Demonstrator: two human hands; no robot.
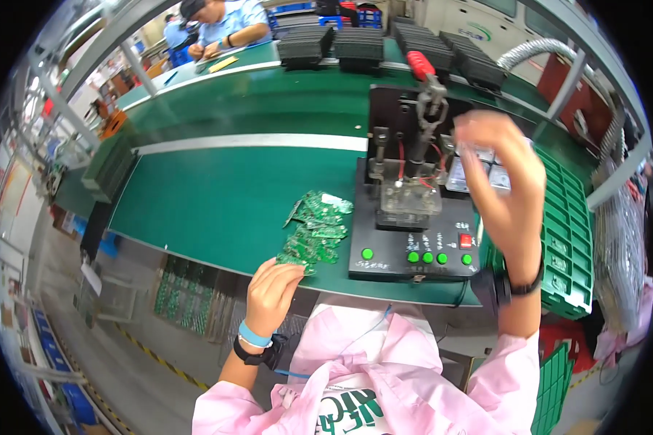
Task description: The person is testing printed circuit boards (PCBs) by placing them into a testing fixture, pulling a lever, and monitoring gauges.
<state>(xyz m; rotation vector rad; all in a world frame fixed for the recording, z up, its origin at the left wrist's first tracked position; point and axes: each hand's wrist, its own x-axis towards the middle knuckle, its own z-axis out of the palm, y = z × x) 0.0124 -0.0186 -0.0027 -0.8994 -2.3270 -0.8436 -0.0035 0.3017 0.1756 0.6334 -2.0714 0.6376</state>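
Note:
A loose pile of green circuit boards (315, 228) lies on the green table in front of me. My left hand (272, 293) is at the near end of the pile, its fingers closed on the edge of a circuit board (297, 262). To the right stands a black test fixture (410, 250) with green buttons, a red switch and a clear block under its toggle clamp (429, 101), which has a red handle. Raised just right of the clamp is my right hand (508, 174), thumb and fingers curved; motion smears its fingertips, so any grip is unclear.
Green crates (566, 239) stand at the right, beside pale square pieces (461, 174) behind my right hand. Stacks of black trays (359, 47) line the far side. A person (228, 25) works at the back left. Metal frame posts (134, 69) rise around the bench.

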